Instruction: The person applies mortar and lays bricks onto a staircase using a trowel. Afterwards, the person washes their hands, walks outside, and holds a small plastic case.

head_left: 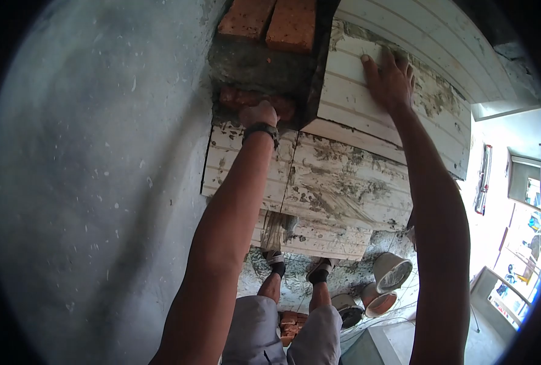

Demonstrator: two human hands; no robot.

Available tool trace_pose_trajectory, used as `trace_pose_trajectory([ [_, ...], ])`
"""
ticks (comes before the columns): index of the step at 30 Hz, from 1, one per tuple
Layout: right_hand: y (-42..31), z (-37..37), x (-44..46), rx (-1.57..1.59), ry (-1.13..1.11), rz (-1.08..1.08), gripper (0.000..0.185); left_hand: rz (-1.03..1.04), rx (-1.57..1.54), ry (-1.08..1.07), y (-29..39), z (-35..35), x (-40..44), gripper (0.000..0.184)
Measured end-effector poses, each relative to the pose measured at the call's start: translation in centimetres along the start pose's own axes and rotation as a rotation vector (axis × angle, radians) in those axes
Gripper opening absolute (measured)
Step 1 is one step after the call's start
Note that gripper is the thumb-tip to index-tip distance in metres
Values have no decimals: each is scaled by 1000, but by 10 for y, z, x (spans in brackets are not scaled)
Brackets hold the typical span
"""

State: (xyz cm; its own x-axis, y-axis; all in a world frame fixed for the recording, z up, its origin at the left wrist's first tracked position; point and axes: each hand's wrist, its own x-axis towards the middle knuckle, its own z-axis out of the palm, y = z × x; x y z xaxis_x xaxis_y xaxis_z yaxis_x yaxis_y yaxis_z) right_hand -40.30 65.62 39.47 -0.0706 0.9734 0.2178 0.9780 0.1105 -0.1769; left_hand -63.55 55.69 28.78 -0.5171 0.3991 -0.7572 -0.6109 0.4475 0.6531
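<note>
My left hand (259, 114), with a dark band at the wrist, is closed at a reddish brick (233, 97) lying in the dark gap beside the grey wall. Its fingertips are partly hidden against the brick. My right hand (392, 82) rests with fingers spread on a white, grooved stair tile (349, 85) smeared with mortar. Two orange bricks (292, 24) sit side by side above the gap, on grey mortar (258, 61).
A smooth grey wall (100, 152) runs along the left. Dirty tiled steps (343, 173) descend toward my feet. Buckets (392, 272) and stacked bricks (292, 325) stand on the floor below. At the right, a bright opening (520, 243) shows.
</note>
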Motion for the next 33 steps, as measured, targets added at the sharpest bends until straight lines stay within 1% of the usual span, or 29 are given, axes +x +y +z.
trace_pose_trajectory([
  [2, 8, -13, 1, 4, -31, -16, 70, 10, 92, 27, -13, 3, 28, 53],
  [3, 12, -22, 0, 164, -117, 1, 66, 9, 95, 16, -10, -1, 20, 53],
  [4, 11, -34, -2, 323, -198, 15, 62, 17, 65, -16, -4, -4, 9, 47],
  [5, 11, -42, -24, 336, -11, -91, 55, 27, 32, -45, 3, -6, -1, 42],
  [6, 3, -57, -63, 351, 171, -198, 49, 31, 27, -49, 5, -7, -3, 42],
  [8, 3, -77, -133, 476, 204, -248, 43, 45, 89, -37, 6, -11, -4, 36],
  [9, 10, -79, -175, 455, 187, -264, 41, 46, 96, -43, 4, -12, 9, 36],
  [10, 17, -72, -220, 530, 152, -253, 43, -10, 146, -79, -1, -15, 31, 37],
  [11, 29, -66, -271, 528, 17, -172, 45, -69, 198, -115, -6, -16, 43, 37],
  [12, 37, -67, -322, 481, -137, -19, 48, -72, 207, -123, -6, -16, 37, 37],
  [13, 53, -63, -374, 405, -324, 115, 49, -77, 134, -136, -1, -15, 28, 39],
  [14, 80, -53, -435, 431, -481, 287, 50, -83, 64, -149, 1, -16, 20, 42],
  [15, 112, -45, -508, 358, -590, 402, 50, -84, 77, -158, 0, -20, 14, 42],
  [16, 145, -45, -582, 260, -763, 576, 44, -23, 38, -229, 3, -25, 9, 43],
  [17, 215, -29, -692, 324, -1076, 470, 39, 39, 1, -296, 6, -32, 6, 46],
  [18, 216, -75, -734, 116, -1116, 282, 28, 15, -2, -301, 6, -37, 5, 47],
  [19, 247, -92, -816, -40, -1261, -70, 24, 19, 13, -306, 4, -43, 3, 47],
  [20, 260, -124, -899, 4, -1290, 906, 22, 52, 39, -361, 0, -56, -1, 49],
  [21, 266, -151, -944, -46, -1444, 421, 22, 90, 67, -418, -3, -68, -9, 50],
  [22, 272, -177, -987, -112, -1435, -80, 31, 135, 137, -441, -7, -79, -22, 46],
  [23, 245, -193, -952, -240, -1966, -90, 41, 172, 207, -462, -18, -95, -38, 42],
  [25, 222, -236, -922, 66, -2051, 496, 41, 60, 486, -540, -55, -132, -41, 26],
  [26, 210, -253, -908, 200, -1825, 1233, 44, 28, 641, -642, -69, -152, -55, 16],
  [27, 202, -248, -896, 331, -1433, 1910, 48, 20, 644, -569, -97, -169, -69, 14],
  [28, 192, -235, -886, 356, -1441, 1898, 48, -11, 752, -606, -117, -189, -79, 15],
  [29, 185, -228, -879, 386, -1455, 1855, 43, -102, 788, -563, -147, -211, -82, 19],
  [30, 182, -227, -878, 410, -1461, 1820, 44, -8, 984, -754, -172, -241, -75, 20],
  [31, 184, -198, -907, 721, -1143, 1467, 46, 126, 1157, -708, -187, -261, -95, 20],
  [33, 193, -150, -890, 890, -1177, 1750, 72, 351, 1565, -710, -213, -293, -128, 21],
])
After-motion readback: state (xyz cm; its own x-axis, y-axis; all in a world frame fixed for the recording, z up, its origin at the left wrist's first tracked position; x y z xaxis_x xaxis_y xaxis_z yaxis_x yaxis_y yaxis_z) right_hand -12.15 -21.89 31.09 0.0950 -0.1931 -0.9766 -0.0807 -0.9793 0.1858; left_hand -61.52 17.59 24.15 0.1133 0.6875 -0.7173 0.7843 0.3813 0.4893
